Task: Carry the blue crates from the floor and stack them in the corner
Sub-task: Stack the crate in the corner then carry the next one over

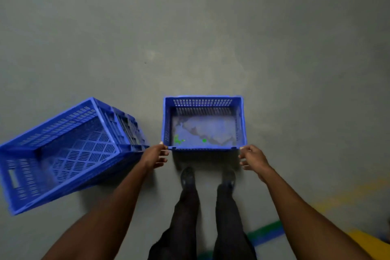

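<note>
Two bare forearms reach fwd from the bottom edge, w/ dark trouser legs and dark shoes between them on the grey floor. The left hand sits at the near left corner of the small blue crate, thumb on the rim, fingers curled below it; looks like a grip on that corner. The right hand is at the near right corner, fingers curled just beside the rim; cannot tell if it actually grips or only touches. This crate sits upright, open top facing up, straight ahead of the shoes, approx mid-floor in the view. Pale patches and a few green specks show on its base. A bigger blue crate lies tipped on its side to the left, opening toward the camera, its near right corner just beside the left hand. Yellow, green and blue floor markings show at the bottom right corner.
</note>
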Available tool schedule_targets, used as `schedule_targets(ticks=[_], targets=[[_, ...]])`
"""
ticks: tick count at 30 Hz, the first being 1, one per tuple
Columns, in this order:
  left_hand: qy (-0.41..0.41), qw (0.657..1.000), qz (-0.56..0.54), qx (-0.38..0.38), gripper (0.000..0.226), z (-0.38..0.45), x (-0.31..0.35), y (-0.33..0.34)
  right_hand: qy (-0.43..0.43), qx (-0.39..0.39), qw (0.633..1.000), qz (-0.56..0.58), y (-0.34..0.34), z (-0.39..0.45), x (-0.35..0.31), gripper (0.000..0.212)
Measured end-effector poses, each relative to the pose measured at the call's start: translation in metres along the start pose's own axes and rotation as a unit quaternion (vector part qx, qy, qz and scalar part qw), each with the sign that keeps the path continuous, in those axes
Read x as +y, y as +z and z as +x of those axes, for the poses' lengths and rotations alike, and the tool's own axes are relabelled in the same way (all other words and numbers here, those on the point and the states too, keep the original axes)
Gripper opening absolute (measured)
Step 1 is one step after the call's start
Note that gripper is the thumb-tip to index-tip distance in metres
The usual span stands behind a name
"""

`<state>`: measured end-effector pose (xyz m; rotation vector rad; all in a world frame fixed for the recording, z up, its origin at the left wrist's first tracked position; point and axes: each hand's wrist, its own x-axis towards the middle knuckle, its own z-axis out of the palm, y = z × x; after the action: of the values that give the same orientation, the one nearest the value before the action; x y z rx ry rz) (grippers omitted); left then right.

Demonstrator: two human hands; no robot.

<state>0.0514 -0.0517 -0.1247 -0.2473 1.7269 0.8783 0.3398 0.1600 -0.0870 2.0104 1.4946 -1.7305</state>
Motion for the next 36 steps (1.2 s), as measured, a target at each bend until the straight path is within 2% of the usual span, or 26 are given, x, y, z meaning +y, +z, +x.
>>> schedule_targets(ticks=[4,8,12,15,17,20,21,23,26,28,31,36], targets=[[-0.025,0.998,0.044,0.044,0.019,0.103,0.018,0.008,0.019,0.006,0.997,-0.080,0.011,0.117,0.001,0.008],[0.056,0.988,0.107,0.092,0.023,0.200,0.033,0.017,0.001,0.011,0.987,-0.159,0.015,0.235,0.001,0.016],[0.145,0.952,0.217,0.162,0.028,0.288,0.029,0.013,-0.006,0.064,0.979,-0.193,0.019,0.324,-0.004,0.032],[0.154,0.935,0.231,0.220,0.050,0.334,0.018,0.012,0.001,0.120,0.967,-0.226,0.025,0.373,0.007,0.056],[0.111,0.939,0.263,0.194,0.073,0.354,0.012,0.012,0.012,0.118,0.965,-0.233,0.034,0.394,0.012,0.061],[0.075,0.953,0.238,0.173,0.107,0.388,0.000,0.001,0.022,0.120,0.979,-0.166,0.046,0.411,0.014,0.058],[0.071,0.962,0.203,0.167,0.107,0.395,-0.002,0.000,0.027,0.129,0.981,-0.144,0.047,0.415,0.014,0.060],[0.050,0.983,0.110,0.138,0.087,0.392,0.003,0.004,0.038,0.139,0.986,-0.087,0.048,0.424,0.018,0.062],[0.032,0.996,0.010,0.085,0.064,0.388,0.018,0.010,0.052,0.107,0.991,0.057,0.043,0.426,0.018,0.045],[0.020,0.997,-0.003,0.069,0.064,0.384,0.024,0.004,0.059,0.077,0.990,0.100,0.036,0.423,0.014,0.039],[0.029,0.997,0.009,0.071,0.066,0.374,0.028,-0.004,0.068,0.029,0.993,0.097,0.023,0.410,0.009,0.036],[0.056,0.997,0.000,0.057,0.059,0.305,0.058,-0.017,0.032,-0.019,0.992,0.120,-0.019,0.351,-0.012,0.026]])
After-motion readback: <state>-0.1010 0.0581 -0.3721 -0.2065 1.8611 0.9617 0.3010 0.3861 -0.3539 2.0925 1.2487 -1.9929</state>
